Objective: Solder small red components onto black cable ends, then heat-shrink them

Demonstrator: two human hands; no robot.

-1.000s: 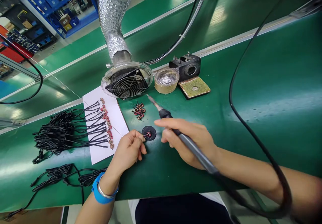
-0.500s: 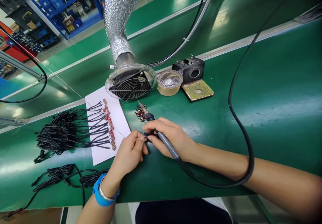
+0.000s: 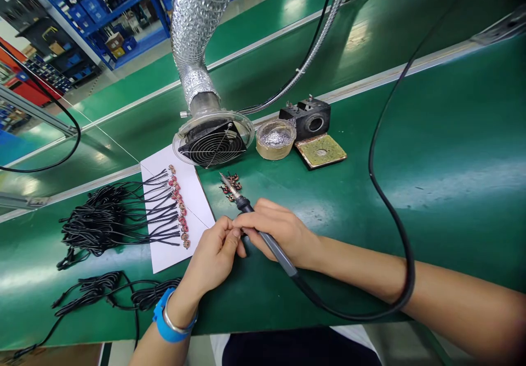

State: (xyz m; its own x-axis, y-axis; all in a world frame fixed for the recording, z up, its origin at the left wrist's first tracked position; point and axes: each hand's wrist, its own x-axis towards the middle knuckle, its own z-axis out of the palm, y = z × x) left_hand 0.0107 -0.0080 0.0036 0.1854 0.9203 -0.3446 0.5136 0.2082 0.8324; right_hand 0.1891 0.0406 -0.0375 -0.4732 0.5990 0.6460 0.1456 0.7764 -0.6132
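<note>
The right hand (image 3: 283, 232) is closed around a soldering iron (image 3: 245, 205), held like a pen low over the green table (image 3: 370, 201), with its hot tip pointing away toward the fan (image 3: 213, 146). The left hand (image 3: 211, 256) is pinched shut beside it, perhaps on a small hidden part.

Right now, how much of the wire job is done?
A row of black wires with little coils on their ends lies on the white paper, so those look done. The right hand holds the soldering iron; the left hand pinches beside it, hiding what is between them. A small pile of loose coils and a separate cable bundle seem left.
</note>
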